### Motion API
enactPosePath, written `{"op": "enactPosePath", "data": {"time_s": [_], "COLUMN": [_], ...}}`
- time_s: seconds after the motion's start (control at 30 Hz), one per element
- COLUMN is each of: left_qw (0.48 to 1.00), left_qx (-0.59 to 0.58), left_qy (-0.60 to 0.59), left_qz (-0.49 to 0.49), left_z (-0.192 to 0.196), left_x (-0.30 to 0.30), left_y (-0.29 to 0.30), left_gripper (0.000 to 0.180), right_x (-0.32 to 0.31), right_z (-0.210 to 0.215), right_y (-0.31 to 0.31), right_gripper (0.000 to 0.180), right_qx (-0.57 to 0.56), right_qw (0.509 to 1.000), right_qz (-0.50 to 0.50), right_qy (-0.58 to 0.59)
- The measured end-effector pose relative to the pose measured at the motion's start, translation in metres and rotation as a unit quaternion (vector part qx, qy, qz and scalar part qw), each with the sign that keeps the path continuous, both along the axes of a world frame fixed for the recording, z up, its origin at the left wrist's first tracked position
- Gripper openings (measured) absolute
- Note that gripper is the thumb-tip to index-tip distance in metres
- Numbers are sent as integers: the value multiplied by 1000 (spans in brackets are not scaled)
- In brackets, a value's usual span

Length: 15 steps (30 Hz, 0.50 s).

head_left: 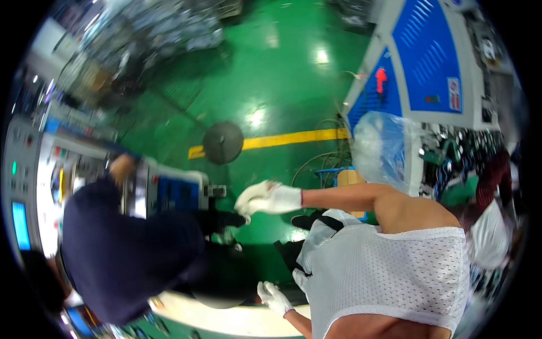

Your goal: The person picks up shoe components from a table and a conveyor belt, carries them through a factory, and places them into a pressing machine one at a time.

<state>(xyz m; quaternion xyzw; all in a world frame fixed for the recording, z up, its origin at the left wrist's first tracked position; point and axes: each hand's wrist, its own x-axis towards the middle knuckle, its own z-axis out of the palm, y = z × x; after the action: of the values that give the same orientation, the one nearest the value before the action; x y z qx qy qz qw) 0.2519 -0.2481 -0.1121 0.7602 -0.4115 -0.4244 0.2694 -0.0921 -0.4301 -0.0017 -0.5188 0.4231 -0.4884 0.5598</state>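
My right hand [262, 198], in a white work glove with a reddish smudge, reaches out over the green floor. Its fingers curl together. A tiny pale bit shows at the fingertips, too small to name. Lower down, my left hand [274, 298], also gloved in white, is held beside a curved cream surface [271, 323]. The left fingers are loosely bent and apart, with nothing seen between them. Both arms stretch leftward from my white mesh vest [395, 274] on the right. Near my right fingertips is a co-worker's dark shoe [234, 219].
A co-worker in navy [130, 248] stands close on the left, one hand [121, 168] at a machine. A round-based stand [223, 142] is on the floor by a yellow line [293, 139]. A blue-and-white cabinet [426, 62] and a plastic bag [381, 147] are at right.
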Motion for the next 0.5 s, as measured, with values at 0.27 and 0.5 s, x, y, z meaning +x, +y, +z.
{"op": "enactPosePath", "data": {"time_s": [0.27, 0.5], "left_qw": [953, 906], "left_qx": [154, 181], "left_qy": [-87, -86], "left_qz": [-246, -372], "left_z": [-73, -57], "left_x": [40, 19], "left_y": [-114, -218], "left_gripper": [51, 53], "right_x": [7, -36], "right_z": [209, 223], "right_y": [-67, -74], "right_gripper": [20, 22], "right_qx": [-641, -571], "right_qw": [760, 791], "right_qz": [-95, -149], "right_qy": [59, 158]}}
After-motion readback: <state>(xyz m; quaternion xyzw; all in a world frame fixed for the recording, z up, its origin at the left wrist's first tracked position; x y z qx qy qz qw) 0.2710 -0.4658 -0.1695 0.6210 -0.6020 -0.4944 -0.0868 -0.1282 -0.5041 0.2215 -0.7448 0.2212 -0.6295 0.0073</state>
